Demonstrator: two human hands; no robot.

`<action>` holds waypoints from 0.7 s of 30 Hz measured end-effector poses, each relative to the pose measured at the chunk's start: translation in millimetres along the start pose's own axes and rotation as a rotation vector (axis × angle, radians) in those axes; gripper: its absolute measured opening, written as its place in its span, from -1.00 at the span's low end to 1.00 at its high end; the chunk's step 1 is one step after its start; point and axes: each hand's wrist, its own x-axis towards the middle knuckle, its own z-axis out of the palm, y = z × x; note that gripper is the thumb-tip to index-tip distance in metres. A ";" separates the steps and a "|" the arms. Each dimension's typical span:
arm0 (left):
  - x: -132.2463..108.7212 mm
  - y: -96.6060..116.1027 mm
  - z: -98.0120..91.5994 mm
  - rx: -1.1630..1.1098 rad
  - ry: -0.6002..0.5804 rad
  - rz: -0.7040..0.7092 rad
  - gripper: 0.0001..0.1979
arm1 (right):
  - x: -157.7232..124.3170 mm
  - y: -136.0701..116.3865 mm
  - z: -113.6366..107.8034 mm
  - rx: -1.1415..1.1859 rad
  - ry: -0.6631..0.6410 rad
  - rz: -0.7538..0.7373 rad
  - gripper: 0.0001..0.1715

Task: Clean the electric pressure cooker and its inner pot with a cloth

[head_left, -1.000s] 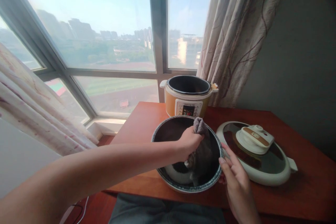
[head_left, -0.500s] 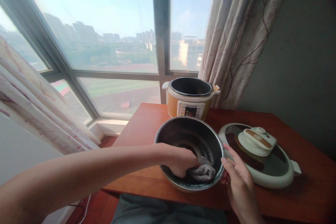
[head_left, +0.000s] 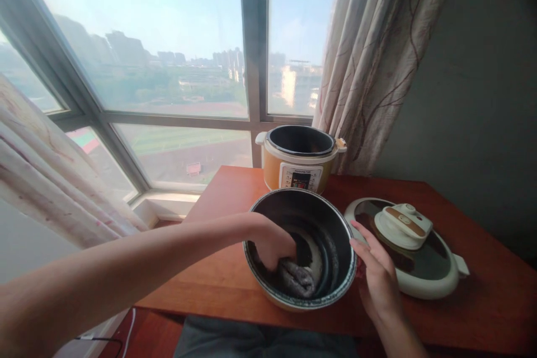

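Observation:
A dark inner pot (head_left: 333,218) stands near the front edge of the red-brown table (head_left: 226,201). My left hand (head_left: 272,244) reaches down inside it, closed on a grey cloth (head_left: 297,281) pressed against the pot's bottom. My right hand (head_left: 375,279) rests on the outside of the pot's right rim, fingers curved around it. Behind the pot stands the orange cooker body (head_left: 298,159) with no pot and no lid on it. The cooker's lid (head_left: 405,246) lies flat on the table to the right of my right hand.
A large window (head_left: 168,67) runs behind the table, with curtains (head_left: 369,56) at the right and at the left. A grey wall (head_left: 482,95) rises at the right. A cable (head_left: 126,333) hangs below the table's left side.
My left hand went from holding the cloth up at the pot's rim to pushing it down inside, then slid it leftward across the bottom. My right hand stayed on the rim.

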 end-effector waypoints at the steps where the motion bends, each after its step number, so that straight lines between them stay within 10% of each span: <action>1: 3.6 0.9 0.9 -0.071 -0.028 0.026 -0.80 | 1.4 0.3 -0.6 0.003 0.004 -0.002 -0.15; 3: 14.4 4.1 4.3 -0.195 -0.022 0.038 -0.84 | 4.2 0.4 -1.6 -0.001 0.000 -0.005 -0.13; 13: 56.3 6.6 1.6 -1.238 0.730 -0.382 -0.71 | 36.2 -7.1 1.9 -0.003 -0.156 0.021 -0.21; 16: 58.0 1.2 -0.4 -1.204 0.834 -0.374 -0.75 | 47.4 -10.1 7.8 -0.008 -0.182 0.011 -0.20; 21: 63.0 14.5 5.6 -0.537 0.651 -0.316 -0.66 | 59.8 -10.1 12.8 -0.084 -0.197 -0.066 -0.13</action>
